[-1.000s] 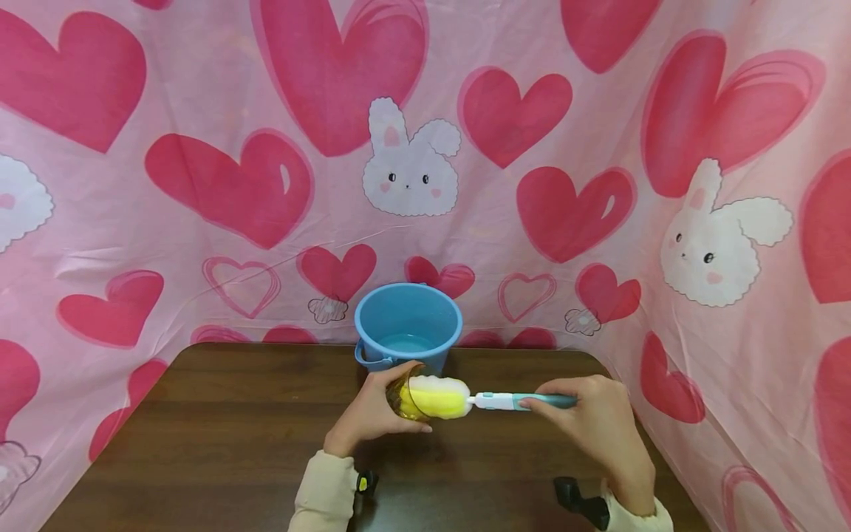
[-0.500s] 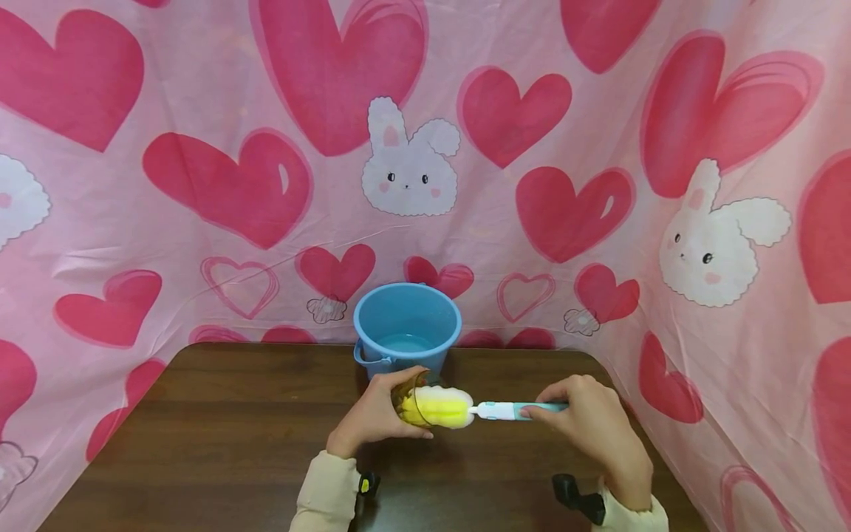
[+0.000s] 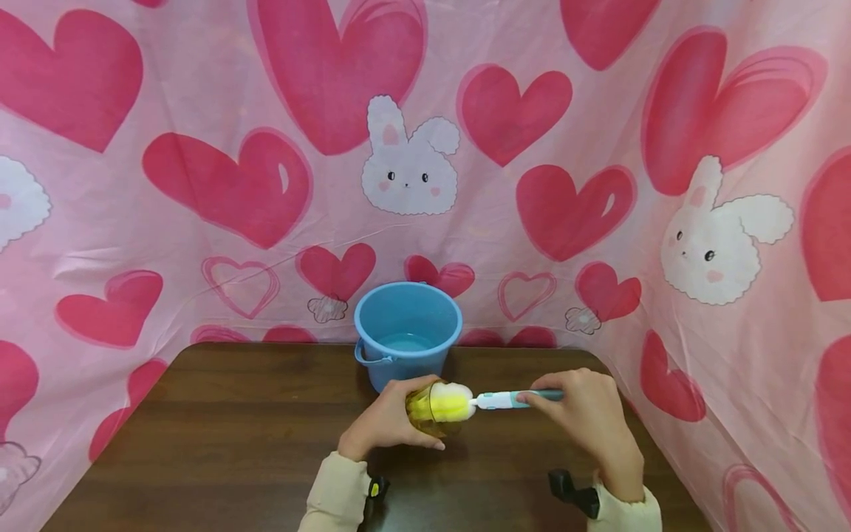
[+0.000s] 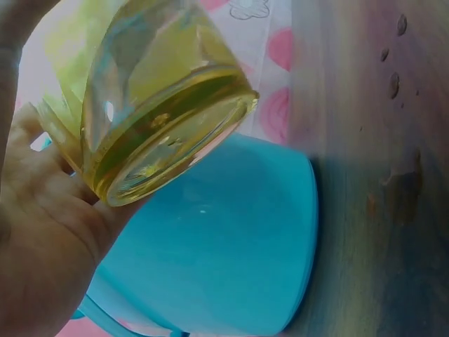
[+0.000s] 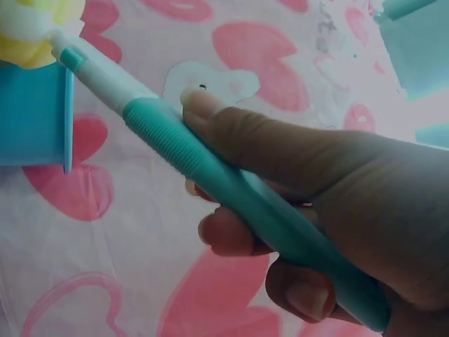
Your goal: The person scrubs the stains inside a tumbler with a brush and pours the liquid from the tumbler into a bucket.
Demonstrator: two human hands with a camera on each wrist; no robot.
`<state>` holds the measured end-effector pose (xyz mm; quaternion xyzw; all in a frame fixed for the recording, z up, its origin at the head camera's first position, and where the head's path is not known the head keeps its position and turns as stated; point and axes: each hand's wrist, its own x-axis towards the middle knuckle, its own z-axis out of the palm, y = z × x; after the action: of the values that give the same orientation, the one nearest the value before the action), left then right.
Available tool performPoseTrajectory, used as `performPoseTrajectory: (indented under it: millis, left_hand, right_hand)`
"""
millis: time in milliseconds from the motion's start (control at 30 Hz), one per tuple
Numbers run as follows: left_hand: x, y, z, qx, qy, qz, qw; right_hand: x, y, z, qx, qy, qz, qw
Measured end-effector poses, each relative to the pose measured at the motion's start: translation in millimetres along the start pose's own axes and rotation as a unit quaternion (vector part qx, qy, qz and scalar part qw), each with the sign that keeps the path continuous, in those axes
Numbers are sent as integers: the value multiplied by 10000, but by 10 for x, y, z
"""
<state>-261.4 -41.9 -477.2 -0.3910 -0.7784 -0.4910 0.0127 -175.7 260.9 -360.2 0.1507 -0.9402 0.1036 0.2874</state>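
My left hand (image 3: 388,417) curls round an amber glass cup (image 4: 172,105), held on its side above the table with its mouth to the right. In my right hand (image 3: 588,410) is the teal and white handle of a sponge brush (image 5: 231,186); thumb and fingers wrap the handle in the right wrist view. The brush's yellow and white sponge head (image 3: 453,403) sits partly inside the cup, its white end sticking out of the mouth. In the left wrist view the cup's thick base faces the camera.
A light blue bucket (image 3: 372,366) with some water in it stands at the table's back edge, just beyond the cup. Its handle hangs at the left side. The dark wooden table (image 3: 233,436) is backed by a pink heart-print cloth (image 3: 492,222).
My left hand and the cup have shifted right and slightly down, so the cup now covers more of the sponge head. The cup's mouth has turned a little. My right hand stays nearly in place.
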Motion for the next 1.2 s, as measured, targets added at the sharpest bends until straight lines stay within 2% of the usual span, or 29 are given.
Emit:
performPoseTrajectory:
  millis: [167,433,767,900,1033,1200]
  left_hand:
    - [-3,16,19,25,-246,-152,9996]
    - [-21,20,-12,39,-239,-340,9991]
    - [-4,5,-11,-96,-390,-266,9988]
    - [-3,7,-1,26,-349,-71,9994]
    - [-9,-1,-4,225,-321,24,9992]
    - [0,-34,6,253,-357,48,9990]
  right_hand:
    - [-50,-31,-36,150,260,-228,9993]
    - [-96,-80,-116,175,248,-253,9992]
    - [-146,0,-212,206,470,-111,9986]
    - [-126,47,-216,176,193,284,9993]
    - [-81,72,-197,193,-410,786,9959]
    - [-61,67,-173,286,-1021,1083,9884]
